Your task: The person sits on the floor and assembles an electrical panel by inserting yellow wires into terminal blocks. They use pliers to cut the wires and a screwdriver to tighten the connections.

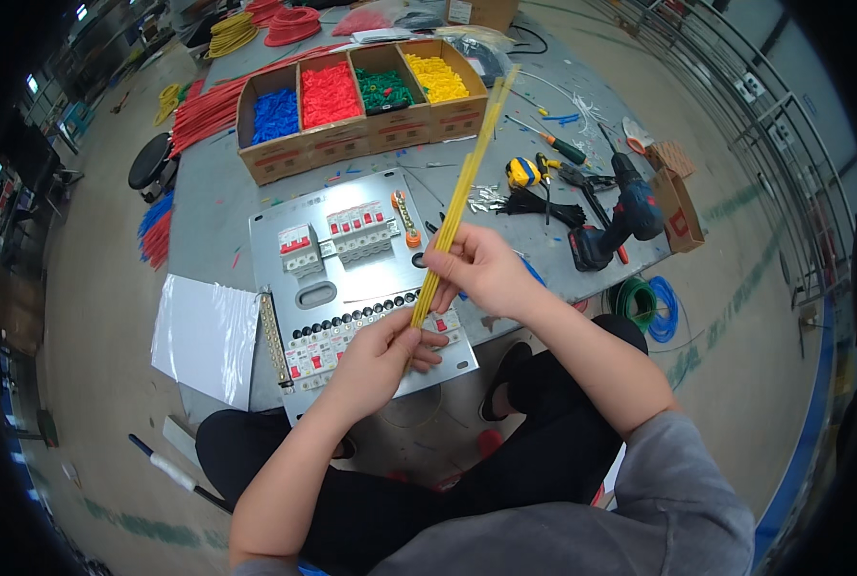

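A bundle of long yellow wires (pixel 465 182) slants up and away to the right, held in both hands above the near right part of a metal mounting plate (pixel 361 272). My left hand (pixel 376 360) pinches the lower end between thumb and fingers. Higher up, my right hand (pixel 476 269) is closed round the same wires. On the plate sit a row of circuit breakers (pixel 359 228), a separate breaker (pixel 300 250) to its left, and a nearer breaker row (pixel 318 360) partly hidden by my left hand. A brass terminal bar (pixel 405 219) with orange ends stands at the far right of the plate.
Behind the plate stands a cardboard box (pixel 285 158) with blue, red, green and yellow caps in compartments. A cordless drill (pixel 620 216), tape measure (pixel 523 173) and screwdriver (pixel 565 148) lie to the right. Red wires (pixel 208 115) lie far left; a white sheet (pixel 203 336) is near left.
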Tool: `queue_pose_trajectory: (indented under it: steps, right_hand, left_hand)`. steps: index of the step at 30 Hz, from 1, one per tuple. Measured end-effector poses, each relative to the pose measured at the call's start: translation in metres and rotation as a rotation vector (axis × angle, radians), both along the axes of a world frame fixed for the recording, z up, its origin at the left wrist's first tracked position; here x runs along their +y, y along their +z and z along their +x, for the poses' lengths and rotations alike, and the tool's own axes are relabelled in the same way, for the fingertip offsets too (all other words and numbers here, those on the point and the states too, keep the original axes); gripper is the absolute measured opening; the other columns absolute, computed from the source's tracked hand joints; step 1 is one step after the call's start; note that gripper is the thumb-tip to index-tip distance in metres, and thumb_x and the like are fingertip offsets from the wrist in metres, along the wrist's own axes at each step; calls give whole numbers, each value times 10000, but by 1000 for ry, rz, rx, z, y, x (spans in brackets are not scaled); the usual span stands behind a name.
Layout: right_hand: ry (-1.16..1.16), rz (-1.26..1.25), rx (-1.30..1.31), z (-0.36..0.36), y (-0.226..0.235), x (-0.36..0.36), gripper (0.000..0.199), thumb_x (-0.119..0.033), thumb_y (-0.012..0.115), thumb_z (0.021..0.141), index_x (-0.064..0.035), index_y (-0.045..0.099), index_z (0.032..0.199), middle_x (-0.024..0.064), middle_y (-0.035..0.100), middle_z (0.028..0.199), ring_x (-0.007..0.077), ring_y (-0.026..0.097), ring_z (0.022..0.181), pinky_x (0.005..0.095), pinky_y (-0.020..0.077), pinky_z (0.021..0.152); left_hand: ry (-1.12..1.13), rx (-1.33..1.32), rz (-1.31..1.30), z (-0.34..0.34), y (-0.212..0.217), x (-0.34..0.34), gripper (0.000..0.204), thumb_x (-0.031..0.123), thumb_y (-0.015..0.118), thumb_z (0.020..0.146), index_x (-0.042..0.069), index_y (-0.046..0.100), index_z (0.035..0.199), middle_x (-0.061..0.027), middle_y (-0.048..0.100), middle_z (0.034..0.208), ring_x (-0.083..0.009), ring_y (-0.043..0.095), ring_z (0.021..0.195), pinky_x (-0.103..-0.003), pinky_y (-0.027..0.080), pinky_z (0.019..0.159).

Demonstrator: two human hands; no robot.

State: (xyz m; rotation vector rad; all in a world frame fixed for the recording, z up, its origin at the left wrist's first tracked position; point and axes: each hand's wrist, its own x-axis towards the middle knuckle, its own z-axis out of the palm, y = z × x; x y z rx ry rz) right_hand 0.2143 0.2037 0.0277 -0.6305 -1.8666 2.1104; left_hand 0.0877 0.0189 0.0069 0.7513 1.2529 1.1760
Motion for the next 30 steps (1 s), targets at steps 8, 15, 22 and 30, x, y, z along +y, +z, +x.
queue_pose_trajectory:
  steps: [8,15,22,30]
  right_hand:
    - [133,-14,-126,6,-5,-1,237,-198,601,1075,38,600,1095,126,729,877,200,736,678,306,627,612]
    - [130,-168,-53,16,-11,19,295,-263,601,1076,29,634,1093,137,736,914,209,747,727,333,640,662]
    - [156,-166,-78,19,-17,20,286,-236,607,1069,43,665,1096,130,734,918,199,743,734,327,643,675]
    - [160,-155,-101,25,-18,19,292,-231,622,1061,52,667,1117,141,731,951,208,742,751,322,639,674]
  left_hand:
    - [-137,-189,-121,5,-4,2,249,70,543,1070,-71,591,1270,-234,730,1143,-314,760,1006,-412,624,918]
    - [-175,-416,-139,10,-8,5,227,82,604,1043,-59,610,1220,-254,733,1121,-345,765,991,-439,628,914]
    - [-146,-387,-191,16,-12,5,186,48,627,1021,-51,632,1179,-237,742,1095,-334,769,977,-428,633,908]
    - [-120,-292,-288,23,-8,9,187,49,709,976,-59,656,1119,-208,753,1011,-303,777,896,-393,647,849]
